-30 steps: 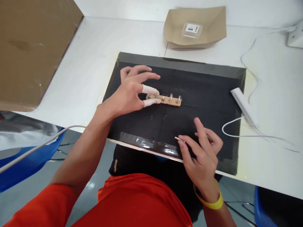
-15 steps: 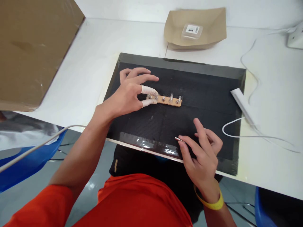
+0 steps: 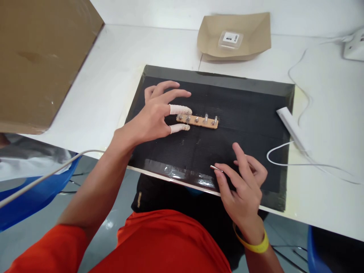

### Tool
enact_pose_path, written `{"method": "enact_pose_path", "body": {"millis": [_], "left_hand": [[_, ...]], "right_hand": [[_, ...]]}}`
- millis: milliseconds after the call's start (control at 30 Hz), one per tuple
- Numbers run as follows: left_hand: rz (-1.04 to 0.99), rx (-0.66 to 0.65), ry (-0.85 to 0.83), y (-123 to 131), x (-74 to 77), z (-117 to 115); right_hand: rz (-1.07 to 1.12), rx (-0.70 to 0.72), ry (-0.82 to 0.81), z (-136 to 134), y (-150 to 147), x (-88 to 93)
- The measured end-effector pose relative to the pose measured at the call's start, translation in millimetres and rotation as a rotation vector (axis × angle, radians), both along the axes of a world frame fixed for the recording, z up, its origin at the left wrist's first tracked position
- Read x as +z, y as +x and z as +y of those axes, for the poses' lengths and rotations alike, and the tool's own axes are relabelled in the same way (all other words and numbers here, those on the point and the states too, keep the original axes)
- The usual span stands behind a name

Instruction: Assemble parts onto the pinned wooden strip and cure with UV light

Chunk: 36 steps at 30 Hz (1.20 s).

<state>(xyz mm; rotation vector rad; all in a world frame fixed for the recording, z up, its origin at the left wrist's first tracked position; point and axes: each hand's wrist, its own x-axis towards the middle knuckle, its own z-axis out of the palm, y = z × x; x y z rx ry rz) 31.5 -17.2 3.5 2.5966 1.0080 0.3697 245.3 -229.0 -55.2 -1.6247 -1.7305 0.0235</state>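
Note:
A narrow tan strip (image 3: 200, 121) carrying several small clear and metallic pieces lies on the black mat (image 3: 244, 113). My left hand (image 3: 159, 110) is over the strip's left end, its thumb and index finger in white finger cots and spread apart on either side of it. Nothing shows between those two fingertips. Near the mat's front edge, my right hand (image 3: 241, 182) pinches a thin, short metallic stick (image 3: 216, 168) between thumb and index finger. What kind of tool it is, I cannot make out.
Behind the mat stands a brown paper tray (image 3: 250, 49) with a clear labelled plastic box (image 3: 231, 40) in it. A white bar-shaped device (image 3: 292, 129) with a cable lies over the mat's right edge. A large brown cardboard panel (image 3: 45, 64) is at left.
My left thumb and index finger have parted, uncovering the pieces at the strip's left end. My right hand keeps its pinch in nearly the same place.

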Motion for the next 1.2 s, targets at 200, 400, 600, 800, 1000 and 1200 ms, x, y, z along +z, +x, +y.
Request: {"method": "enact_pose_path", "body": {"millis": [200, 400, 600, 800, 1000, 1200], "left_hand": [[0.002, -0.010, -0.002, -0.2, 5.1, -7.1], [-0.029, 0.158, 0.101, 0.0, -2.8, -25.9], [-0.017, 0.434, 0.176, 10.7, -18.8, -57.2], [-0.049, 0.557, 0.270, 18.4, -29.7, -71.9], [-0.031, 0.537, 0.308, 19.1, -34.4, -72.0], [-0.060, 0.493, 0.264, 18.3, -36.8, -71.9]], "right_hand": [[-0.004, 0.002, 0.010, 0.2, 0.7, -0.7], [-0.002, 0.004, 0.007, -0.1, 1.1, -0.5], [-0.005, 0.006, 0.016, 0.0, 0.8, -0.4], [0.007, 0.000, 0.008, -0.5, 0.7, 0.5], [0.009, -0.001, 0.009, -0.2, 0.7, 0.8], [0.011, 0.001, 0.001, 0.1, 0.5, 0.9]]}}
